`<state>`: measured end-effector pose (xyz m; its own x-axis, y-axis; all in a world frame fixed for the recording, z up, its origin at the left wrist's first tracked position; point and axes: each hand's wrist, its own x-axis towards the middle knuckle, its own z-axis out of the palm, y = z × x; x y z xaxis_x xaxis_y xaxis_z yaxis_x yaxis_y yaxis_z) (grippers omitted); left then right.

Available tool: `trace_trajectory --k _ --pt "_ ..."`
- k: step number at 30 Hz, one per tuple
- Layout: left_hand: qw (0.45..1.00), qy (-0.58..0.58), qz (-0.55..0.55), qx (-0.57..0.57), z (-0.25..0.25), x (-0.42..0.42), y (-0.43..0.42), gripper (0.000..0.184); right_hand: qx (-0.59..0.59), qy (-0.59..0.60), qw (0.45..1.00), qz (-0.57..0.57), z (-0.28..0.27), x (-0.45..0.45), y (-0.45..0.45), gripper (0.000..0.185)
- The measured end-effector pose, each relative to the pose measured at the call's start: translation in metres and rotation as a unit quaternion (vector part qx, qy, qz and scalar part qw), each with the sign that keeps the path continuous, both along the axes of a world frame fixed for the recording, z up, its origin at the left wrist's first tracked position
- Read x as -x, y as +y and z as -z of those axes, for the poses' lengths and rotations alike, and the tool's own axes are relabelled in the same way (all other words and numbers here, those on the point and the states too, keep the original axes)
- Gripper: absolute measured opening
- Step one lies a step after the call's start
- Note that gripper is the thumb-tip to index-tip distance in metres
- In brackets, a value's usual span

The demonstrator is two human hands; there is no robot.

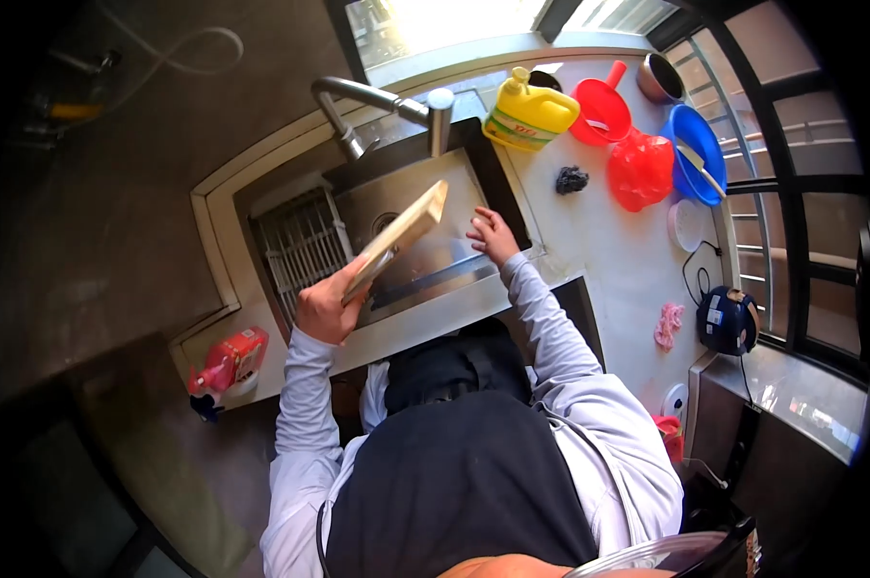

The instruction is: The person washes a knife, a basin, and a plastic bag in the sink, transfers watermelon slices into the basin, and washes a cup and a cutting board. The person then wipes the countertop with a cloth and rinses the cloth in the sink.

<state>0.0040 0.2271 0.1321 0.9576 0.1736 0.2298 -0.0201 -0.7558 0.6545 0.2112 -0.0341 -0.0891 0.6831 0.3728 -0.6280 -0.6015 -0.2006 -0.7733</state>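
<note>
My left hand [331, 304] grips the lower end of a wooden cutting board [411, 229], which is tilted and seen nearly edge-on above the sink. The board's far face is hidden from me. Over the right part of the steel sink [464, 183], my right hand [493, 236] hangs with its fingers apart and nothing in them. It is separate from the board. Behind the board stands the grey faucet [441, 120], its spout bent to the left. A slatted drain rack [305, 241] sits in the sink's left side.
Along the right counter stand a yellow jug [529, 116], a red dipper [600, 111], a red plastic bag [640, 169], a blue basin [697, 144] and a dark scrubber [571, 179]. A pink bottle [234, 358] is at the counter's left end. A dark corded appliance [727, 320] stands right.
</note>
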Motion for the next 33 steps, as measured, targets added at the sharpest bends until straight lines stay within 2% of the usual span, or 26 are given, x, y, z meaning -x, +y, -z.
trace_trajectory --k 2,4,6,8,12,16,20,25,28,31,33 --pt "1.0 -0.004 0.002 -0.018 0.009 0.001 -0.002 0.046 0.027 -0.177 0.981 -0.07 -0.001 0.011 -0.011 0.058" --pt "1.0 0.021 0.007 0.006 -0.003 0.0 -0.004 0.04 0.024 -0.247 0.963 -0.107 -0.065 0.024 -0.007 0.076" --pt "0.999 0.027 0.028 0.016 -0.01 0.0 -0.007 0.039 0.021 -0.347 0.926 -0.148 -0.125 0.031 -0.004 0.084" --pt "0.997 0.053 0.047 -0.015 -0.017 0.0 -0.012 0.039 -0.029 -0.439 0.88 -0.176 -0.152 0.029 -0.004 0.089" --pt "0.996 0.061 0.057 -0.013 -0.017 -0.012 -0.023 0.04 -0.018 -0.475 0.855 -0.207 -0.168 0.027 -0.003 0.088" --pt "0.997 0.048 0.063 0.006 -0.02 -0.011 -0.023 0.043 -0.036 -0.458 0.871 -0.173 -0.169 0.027 -0.016 0.083" --pt "0.985 -0.004 0.138 -0.102 -0.03 -0.015 -0.029 0.059 -0.095 -0.395 0.903 -0.142 -0.152 0.027 -0.03 0.072" --pt "0.989 0.045 0.102 -0.101 -0.03 -0.012 -0.028 0.054 -0.095 -0.381 0.908 -0.145 -0.157 0.029 -0.032 0.069" --pt "0.999 0.026 0.044 0.004 -0.035 -0.003 -0.027 0.048 -0.079 -0.38 0.916 -0.103 -0.157 0.029 -0.035 0.065" --pt "0.996 -0.01 -0.012 0.092 -0.066 0.006 -0.036 0.041 -0.045 -0.374 0.926 -0.037 -0.156 0.018 -0.049 0.06" --pt "0.988 -0.013 -0.062 0.138 -0.073 0.019 -0.038 0.039 0.005 -0.41 0.911 0.04 -0.158 0.001 -0.068 0.049"
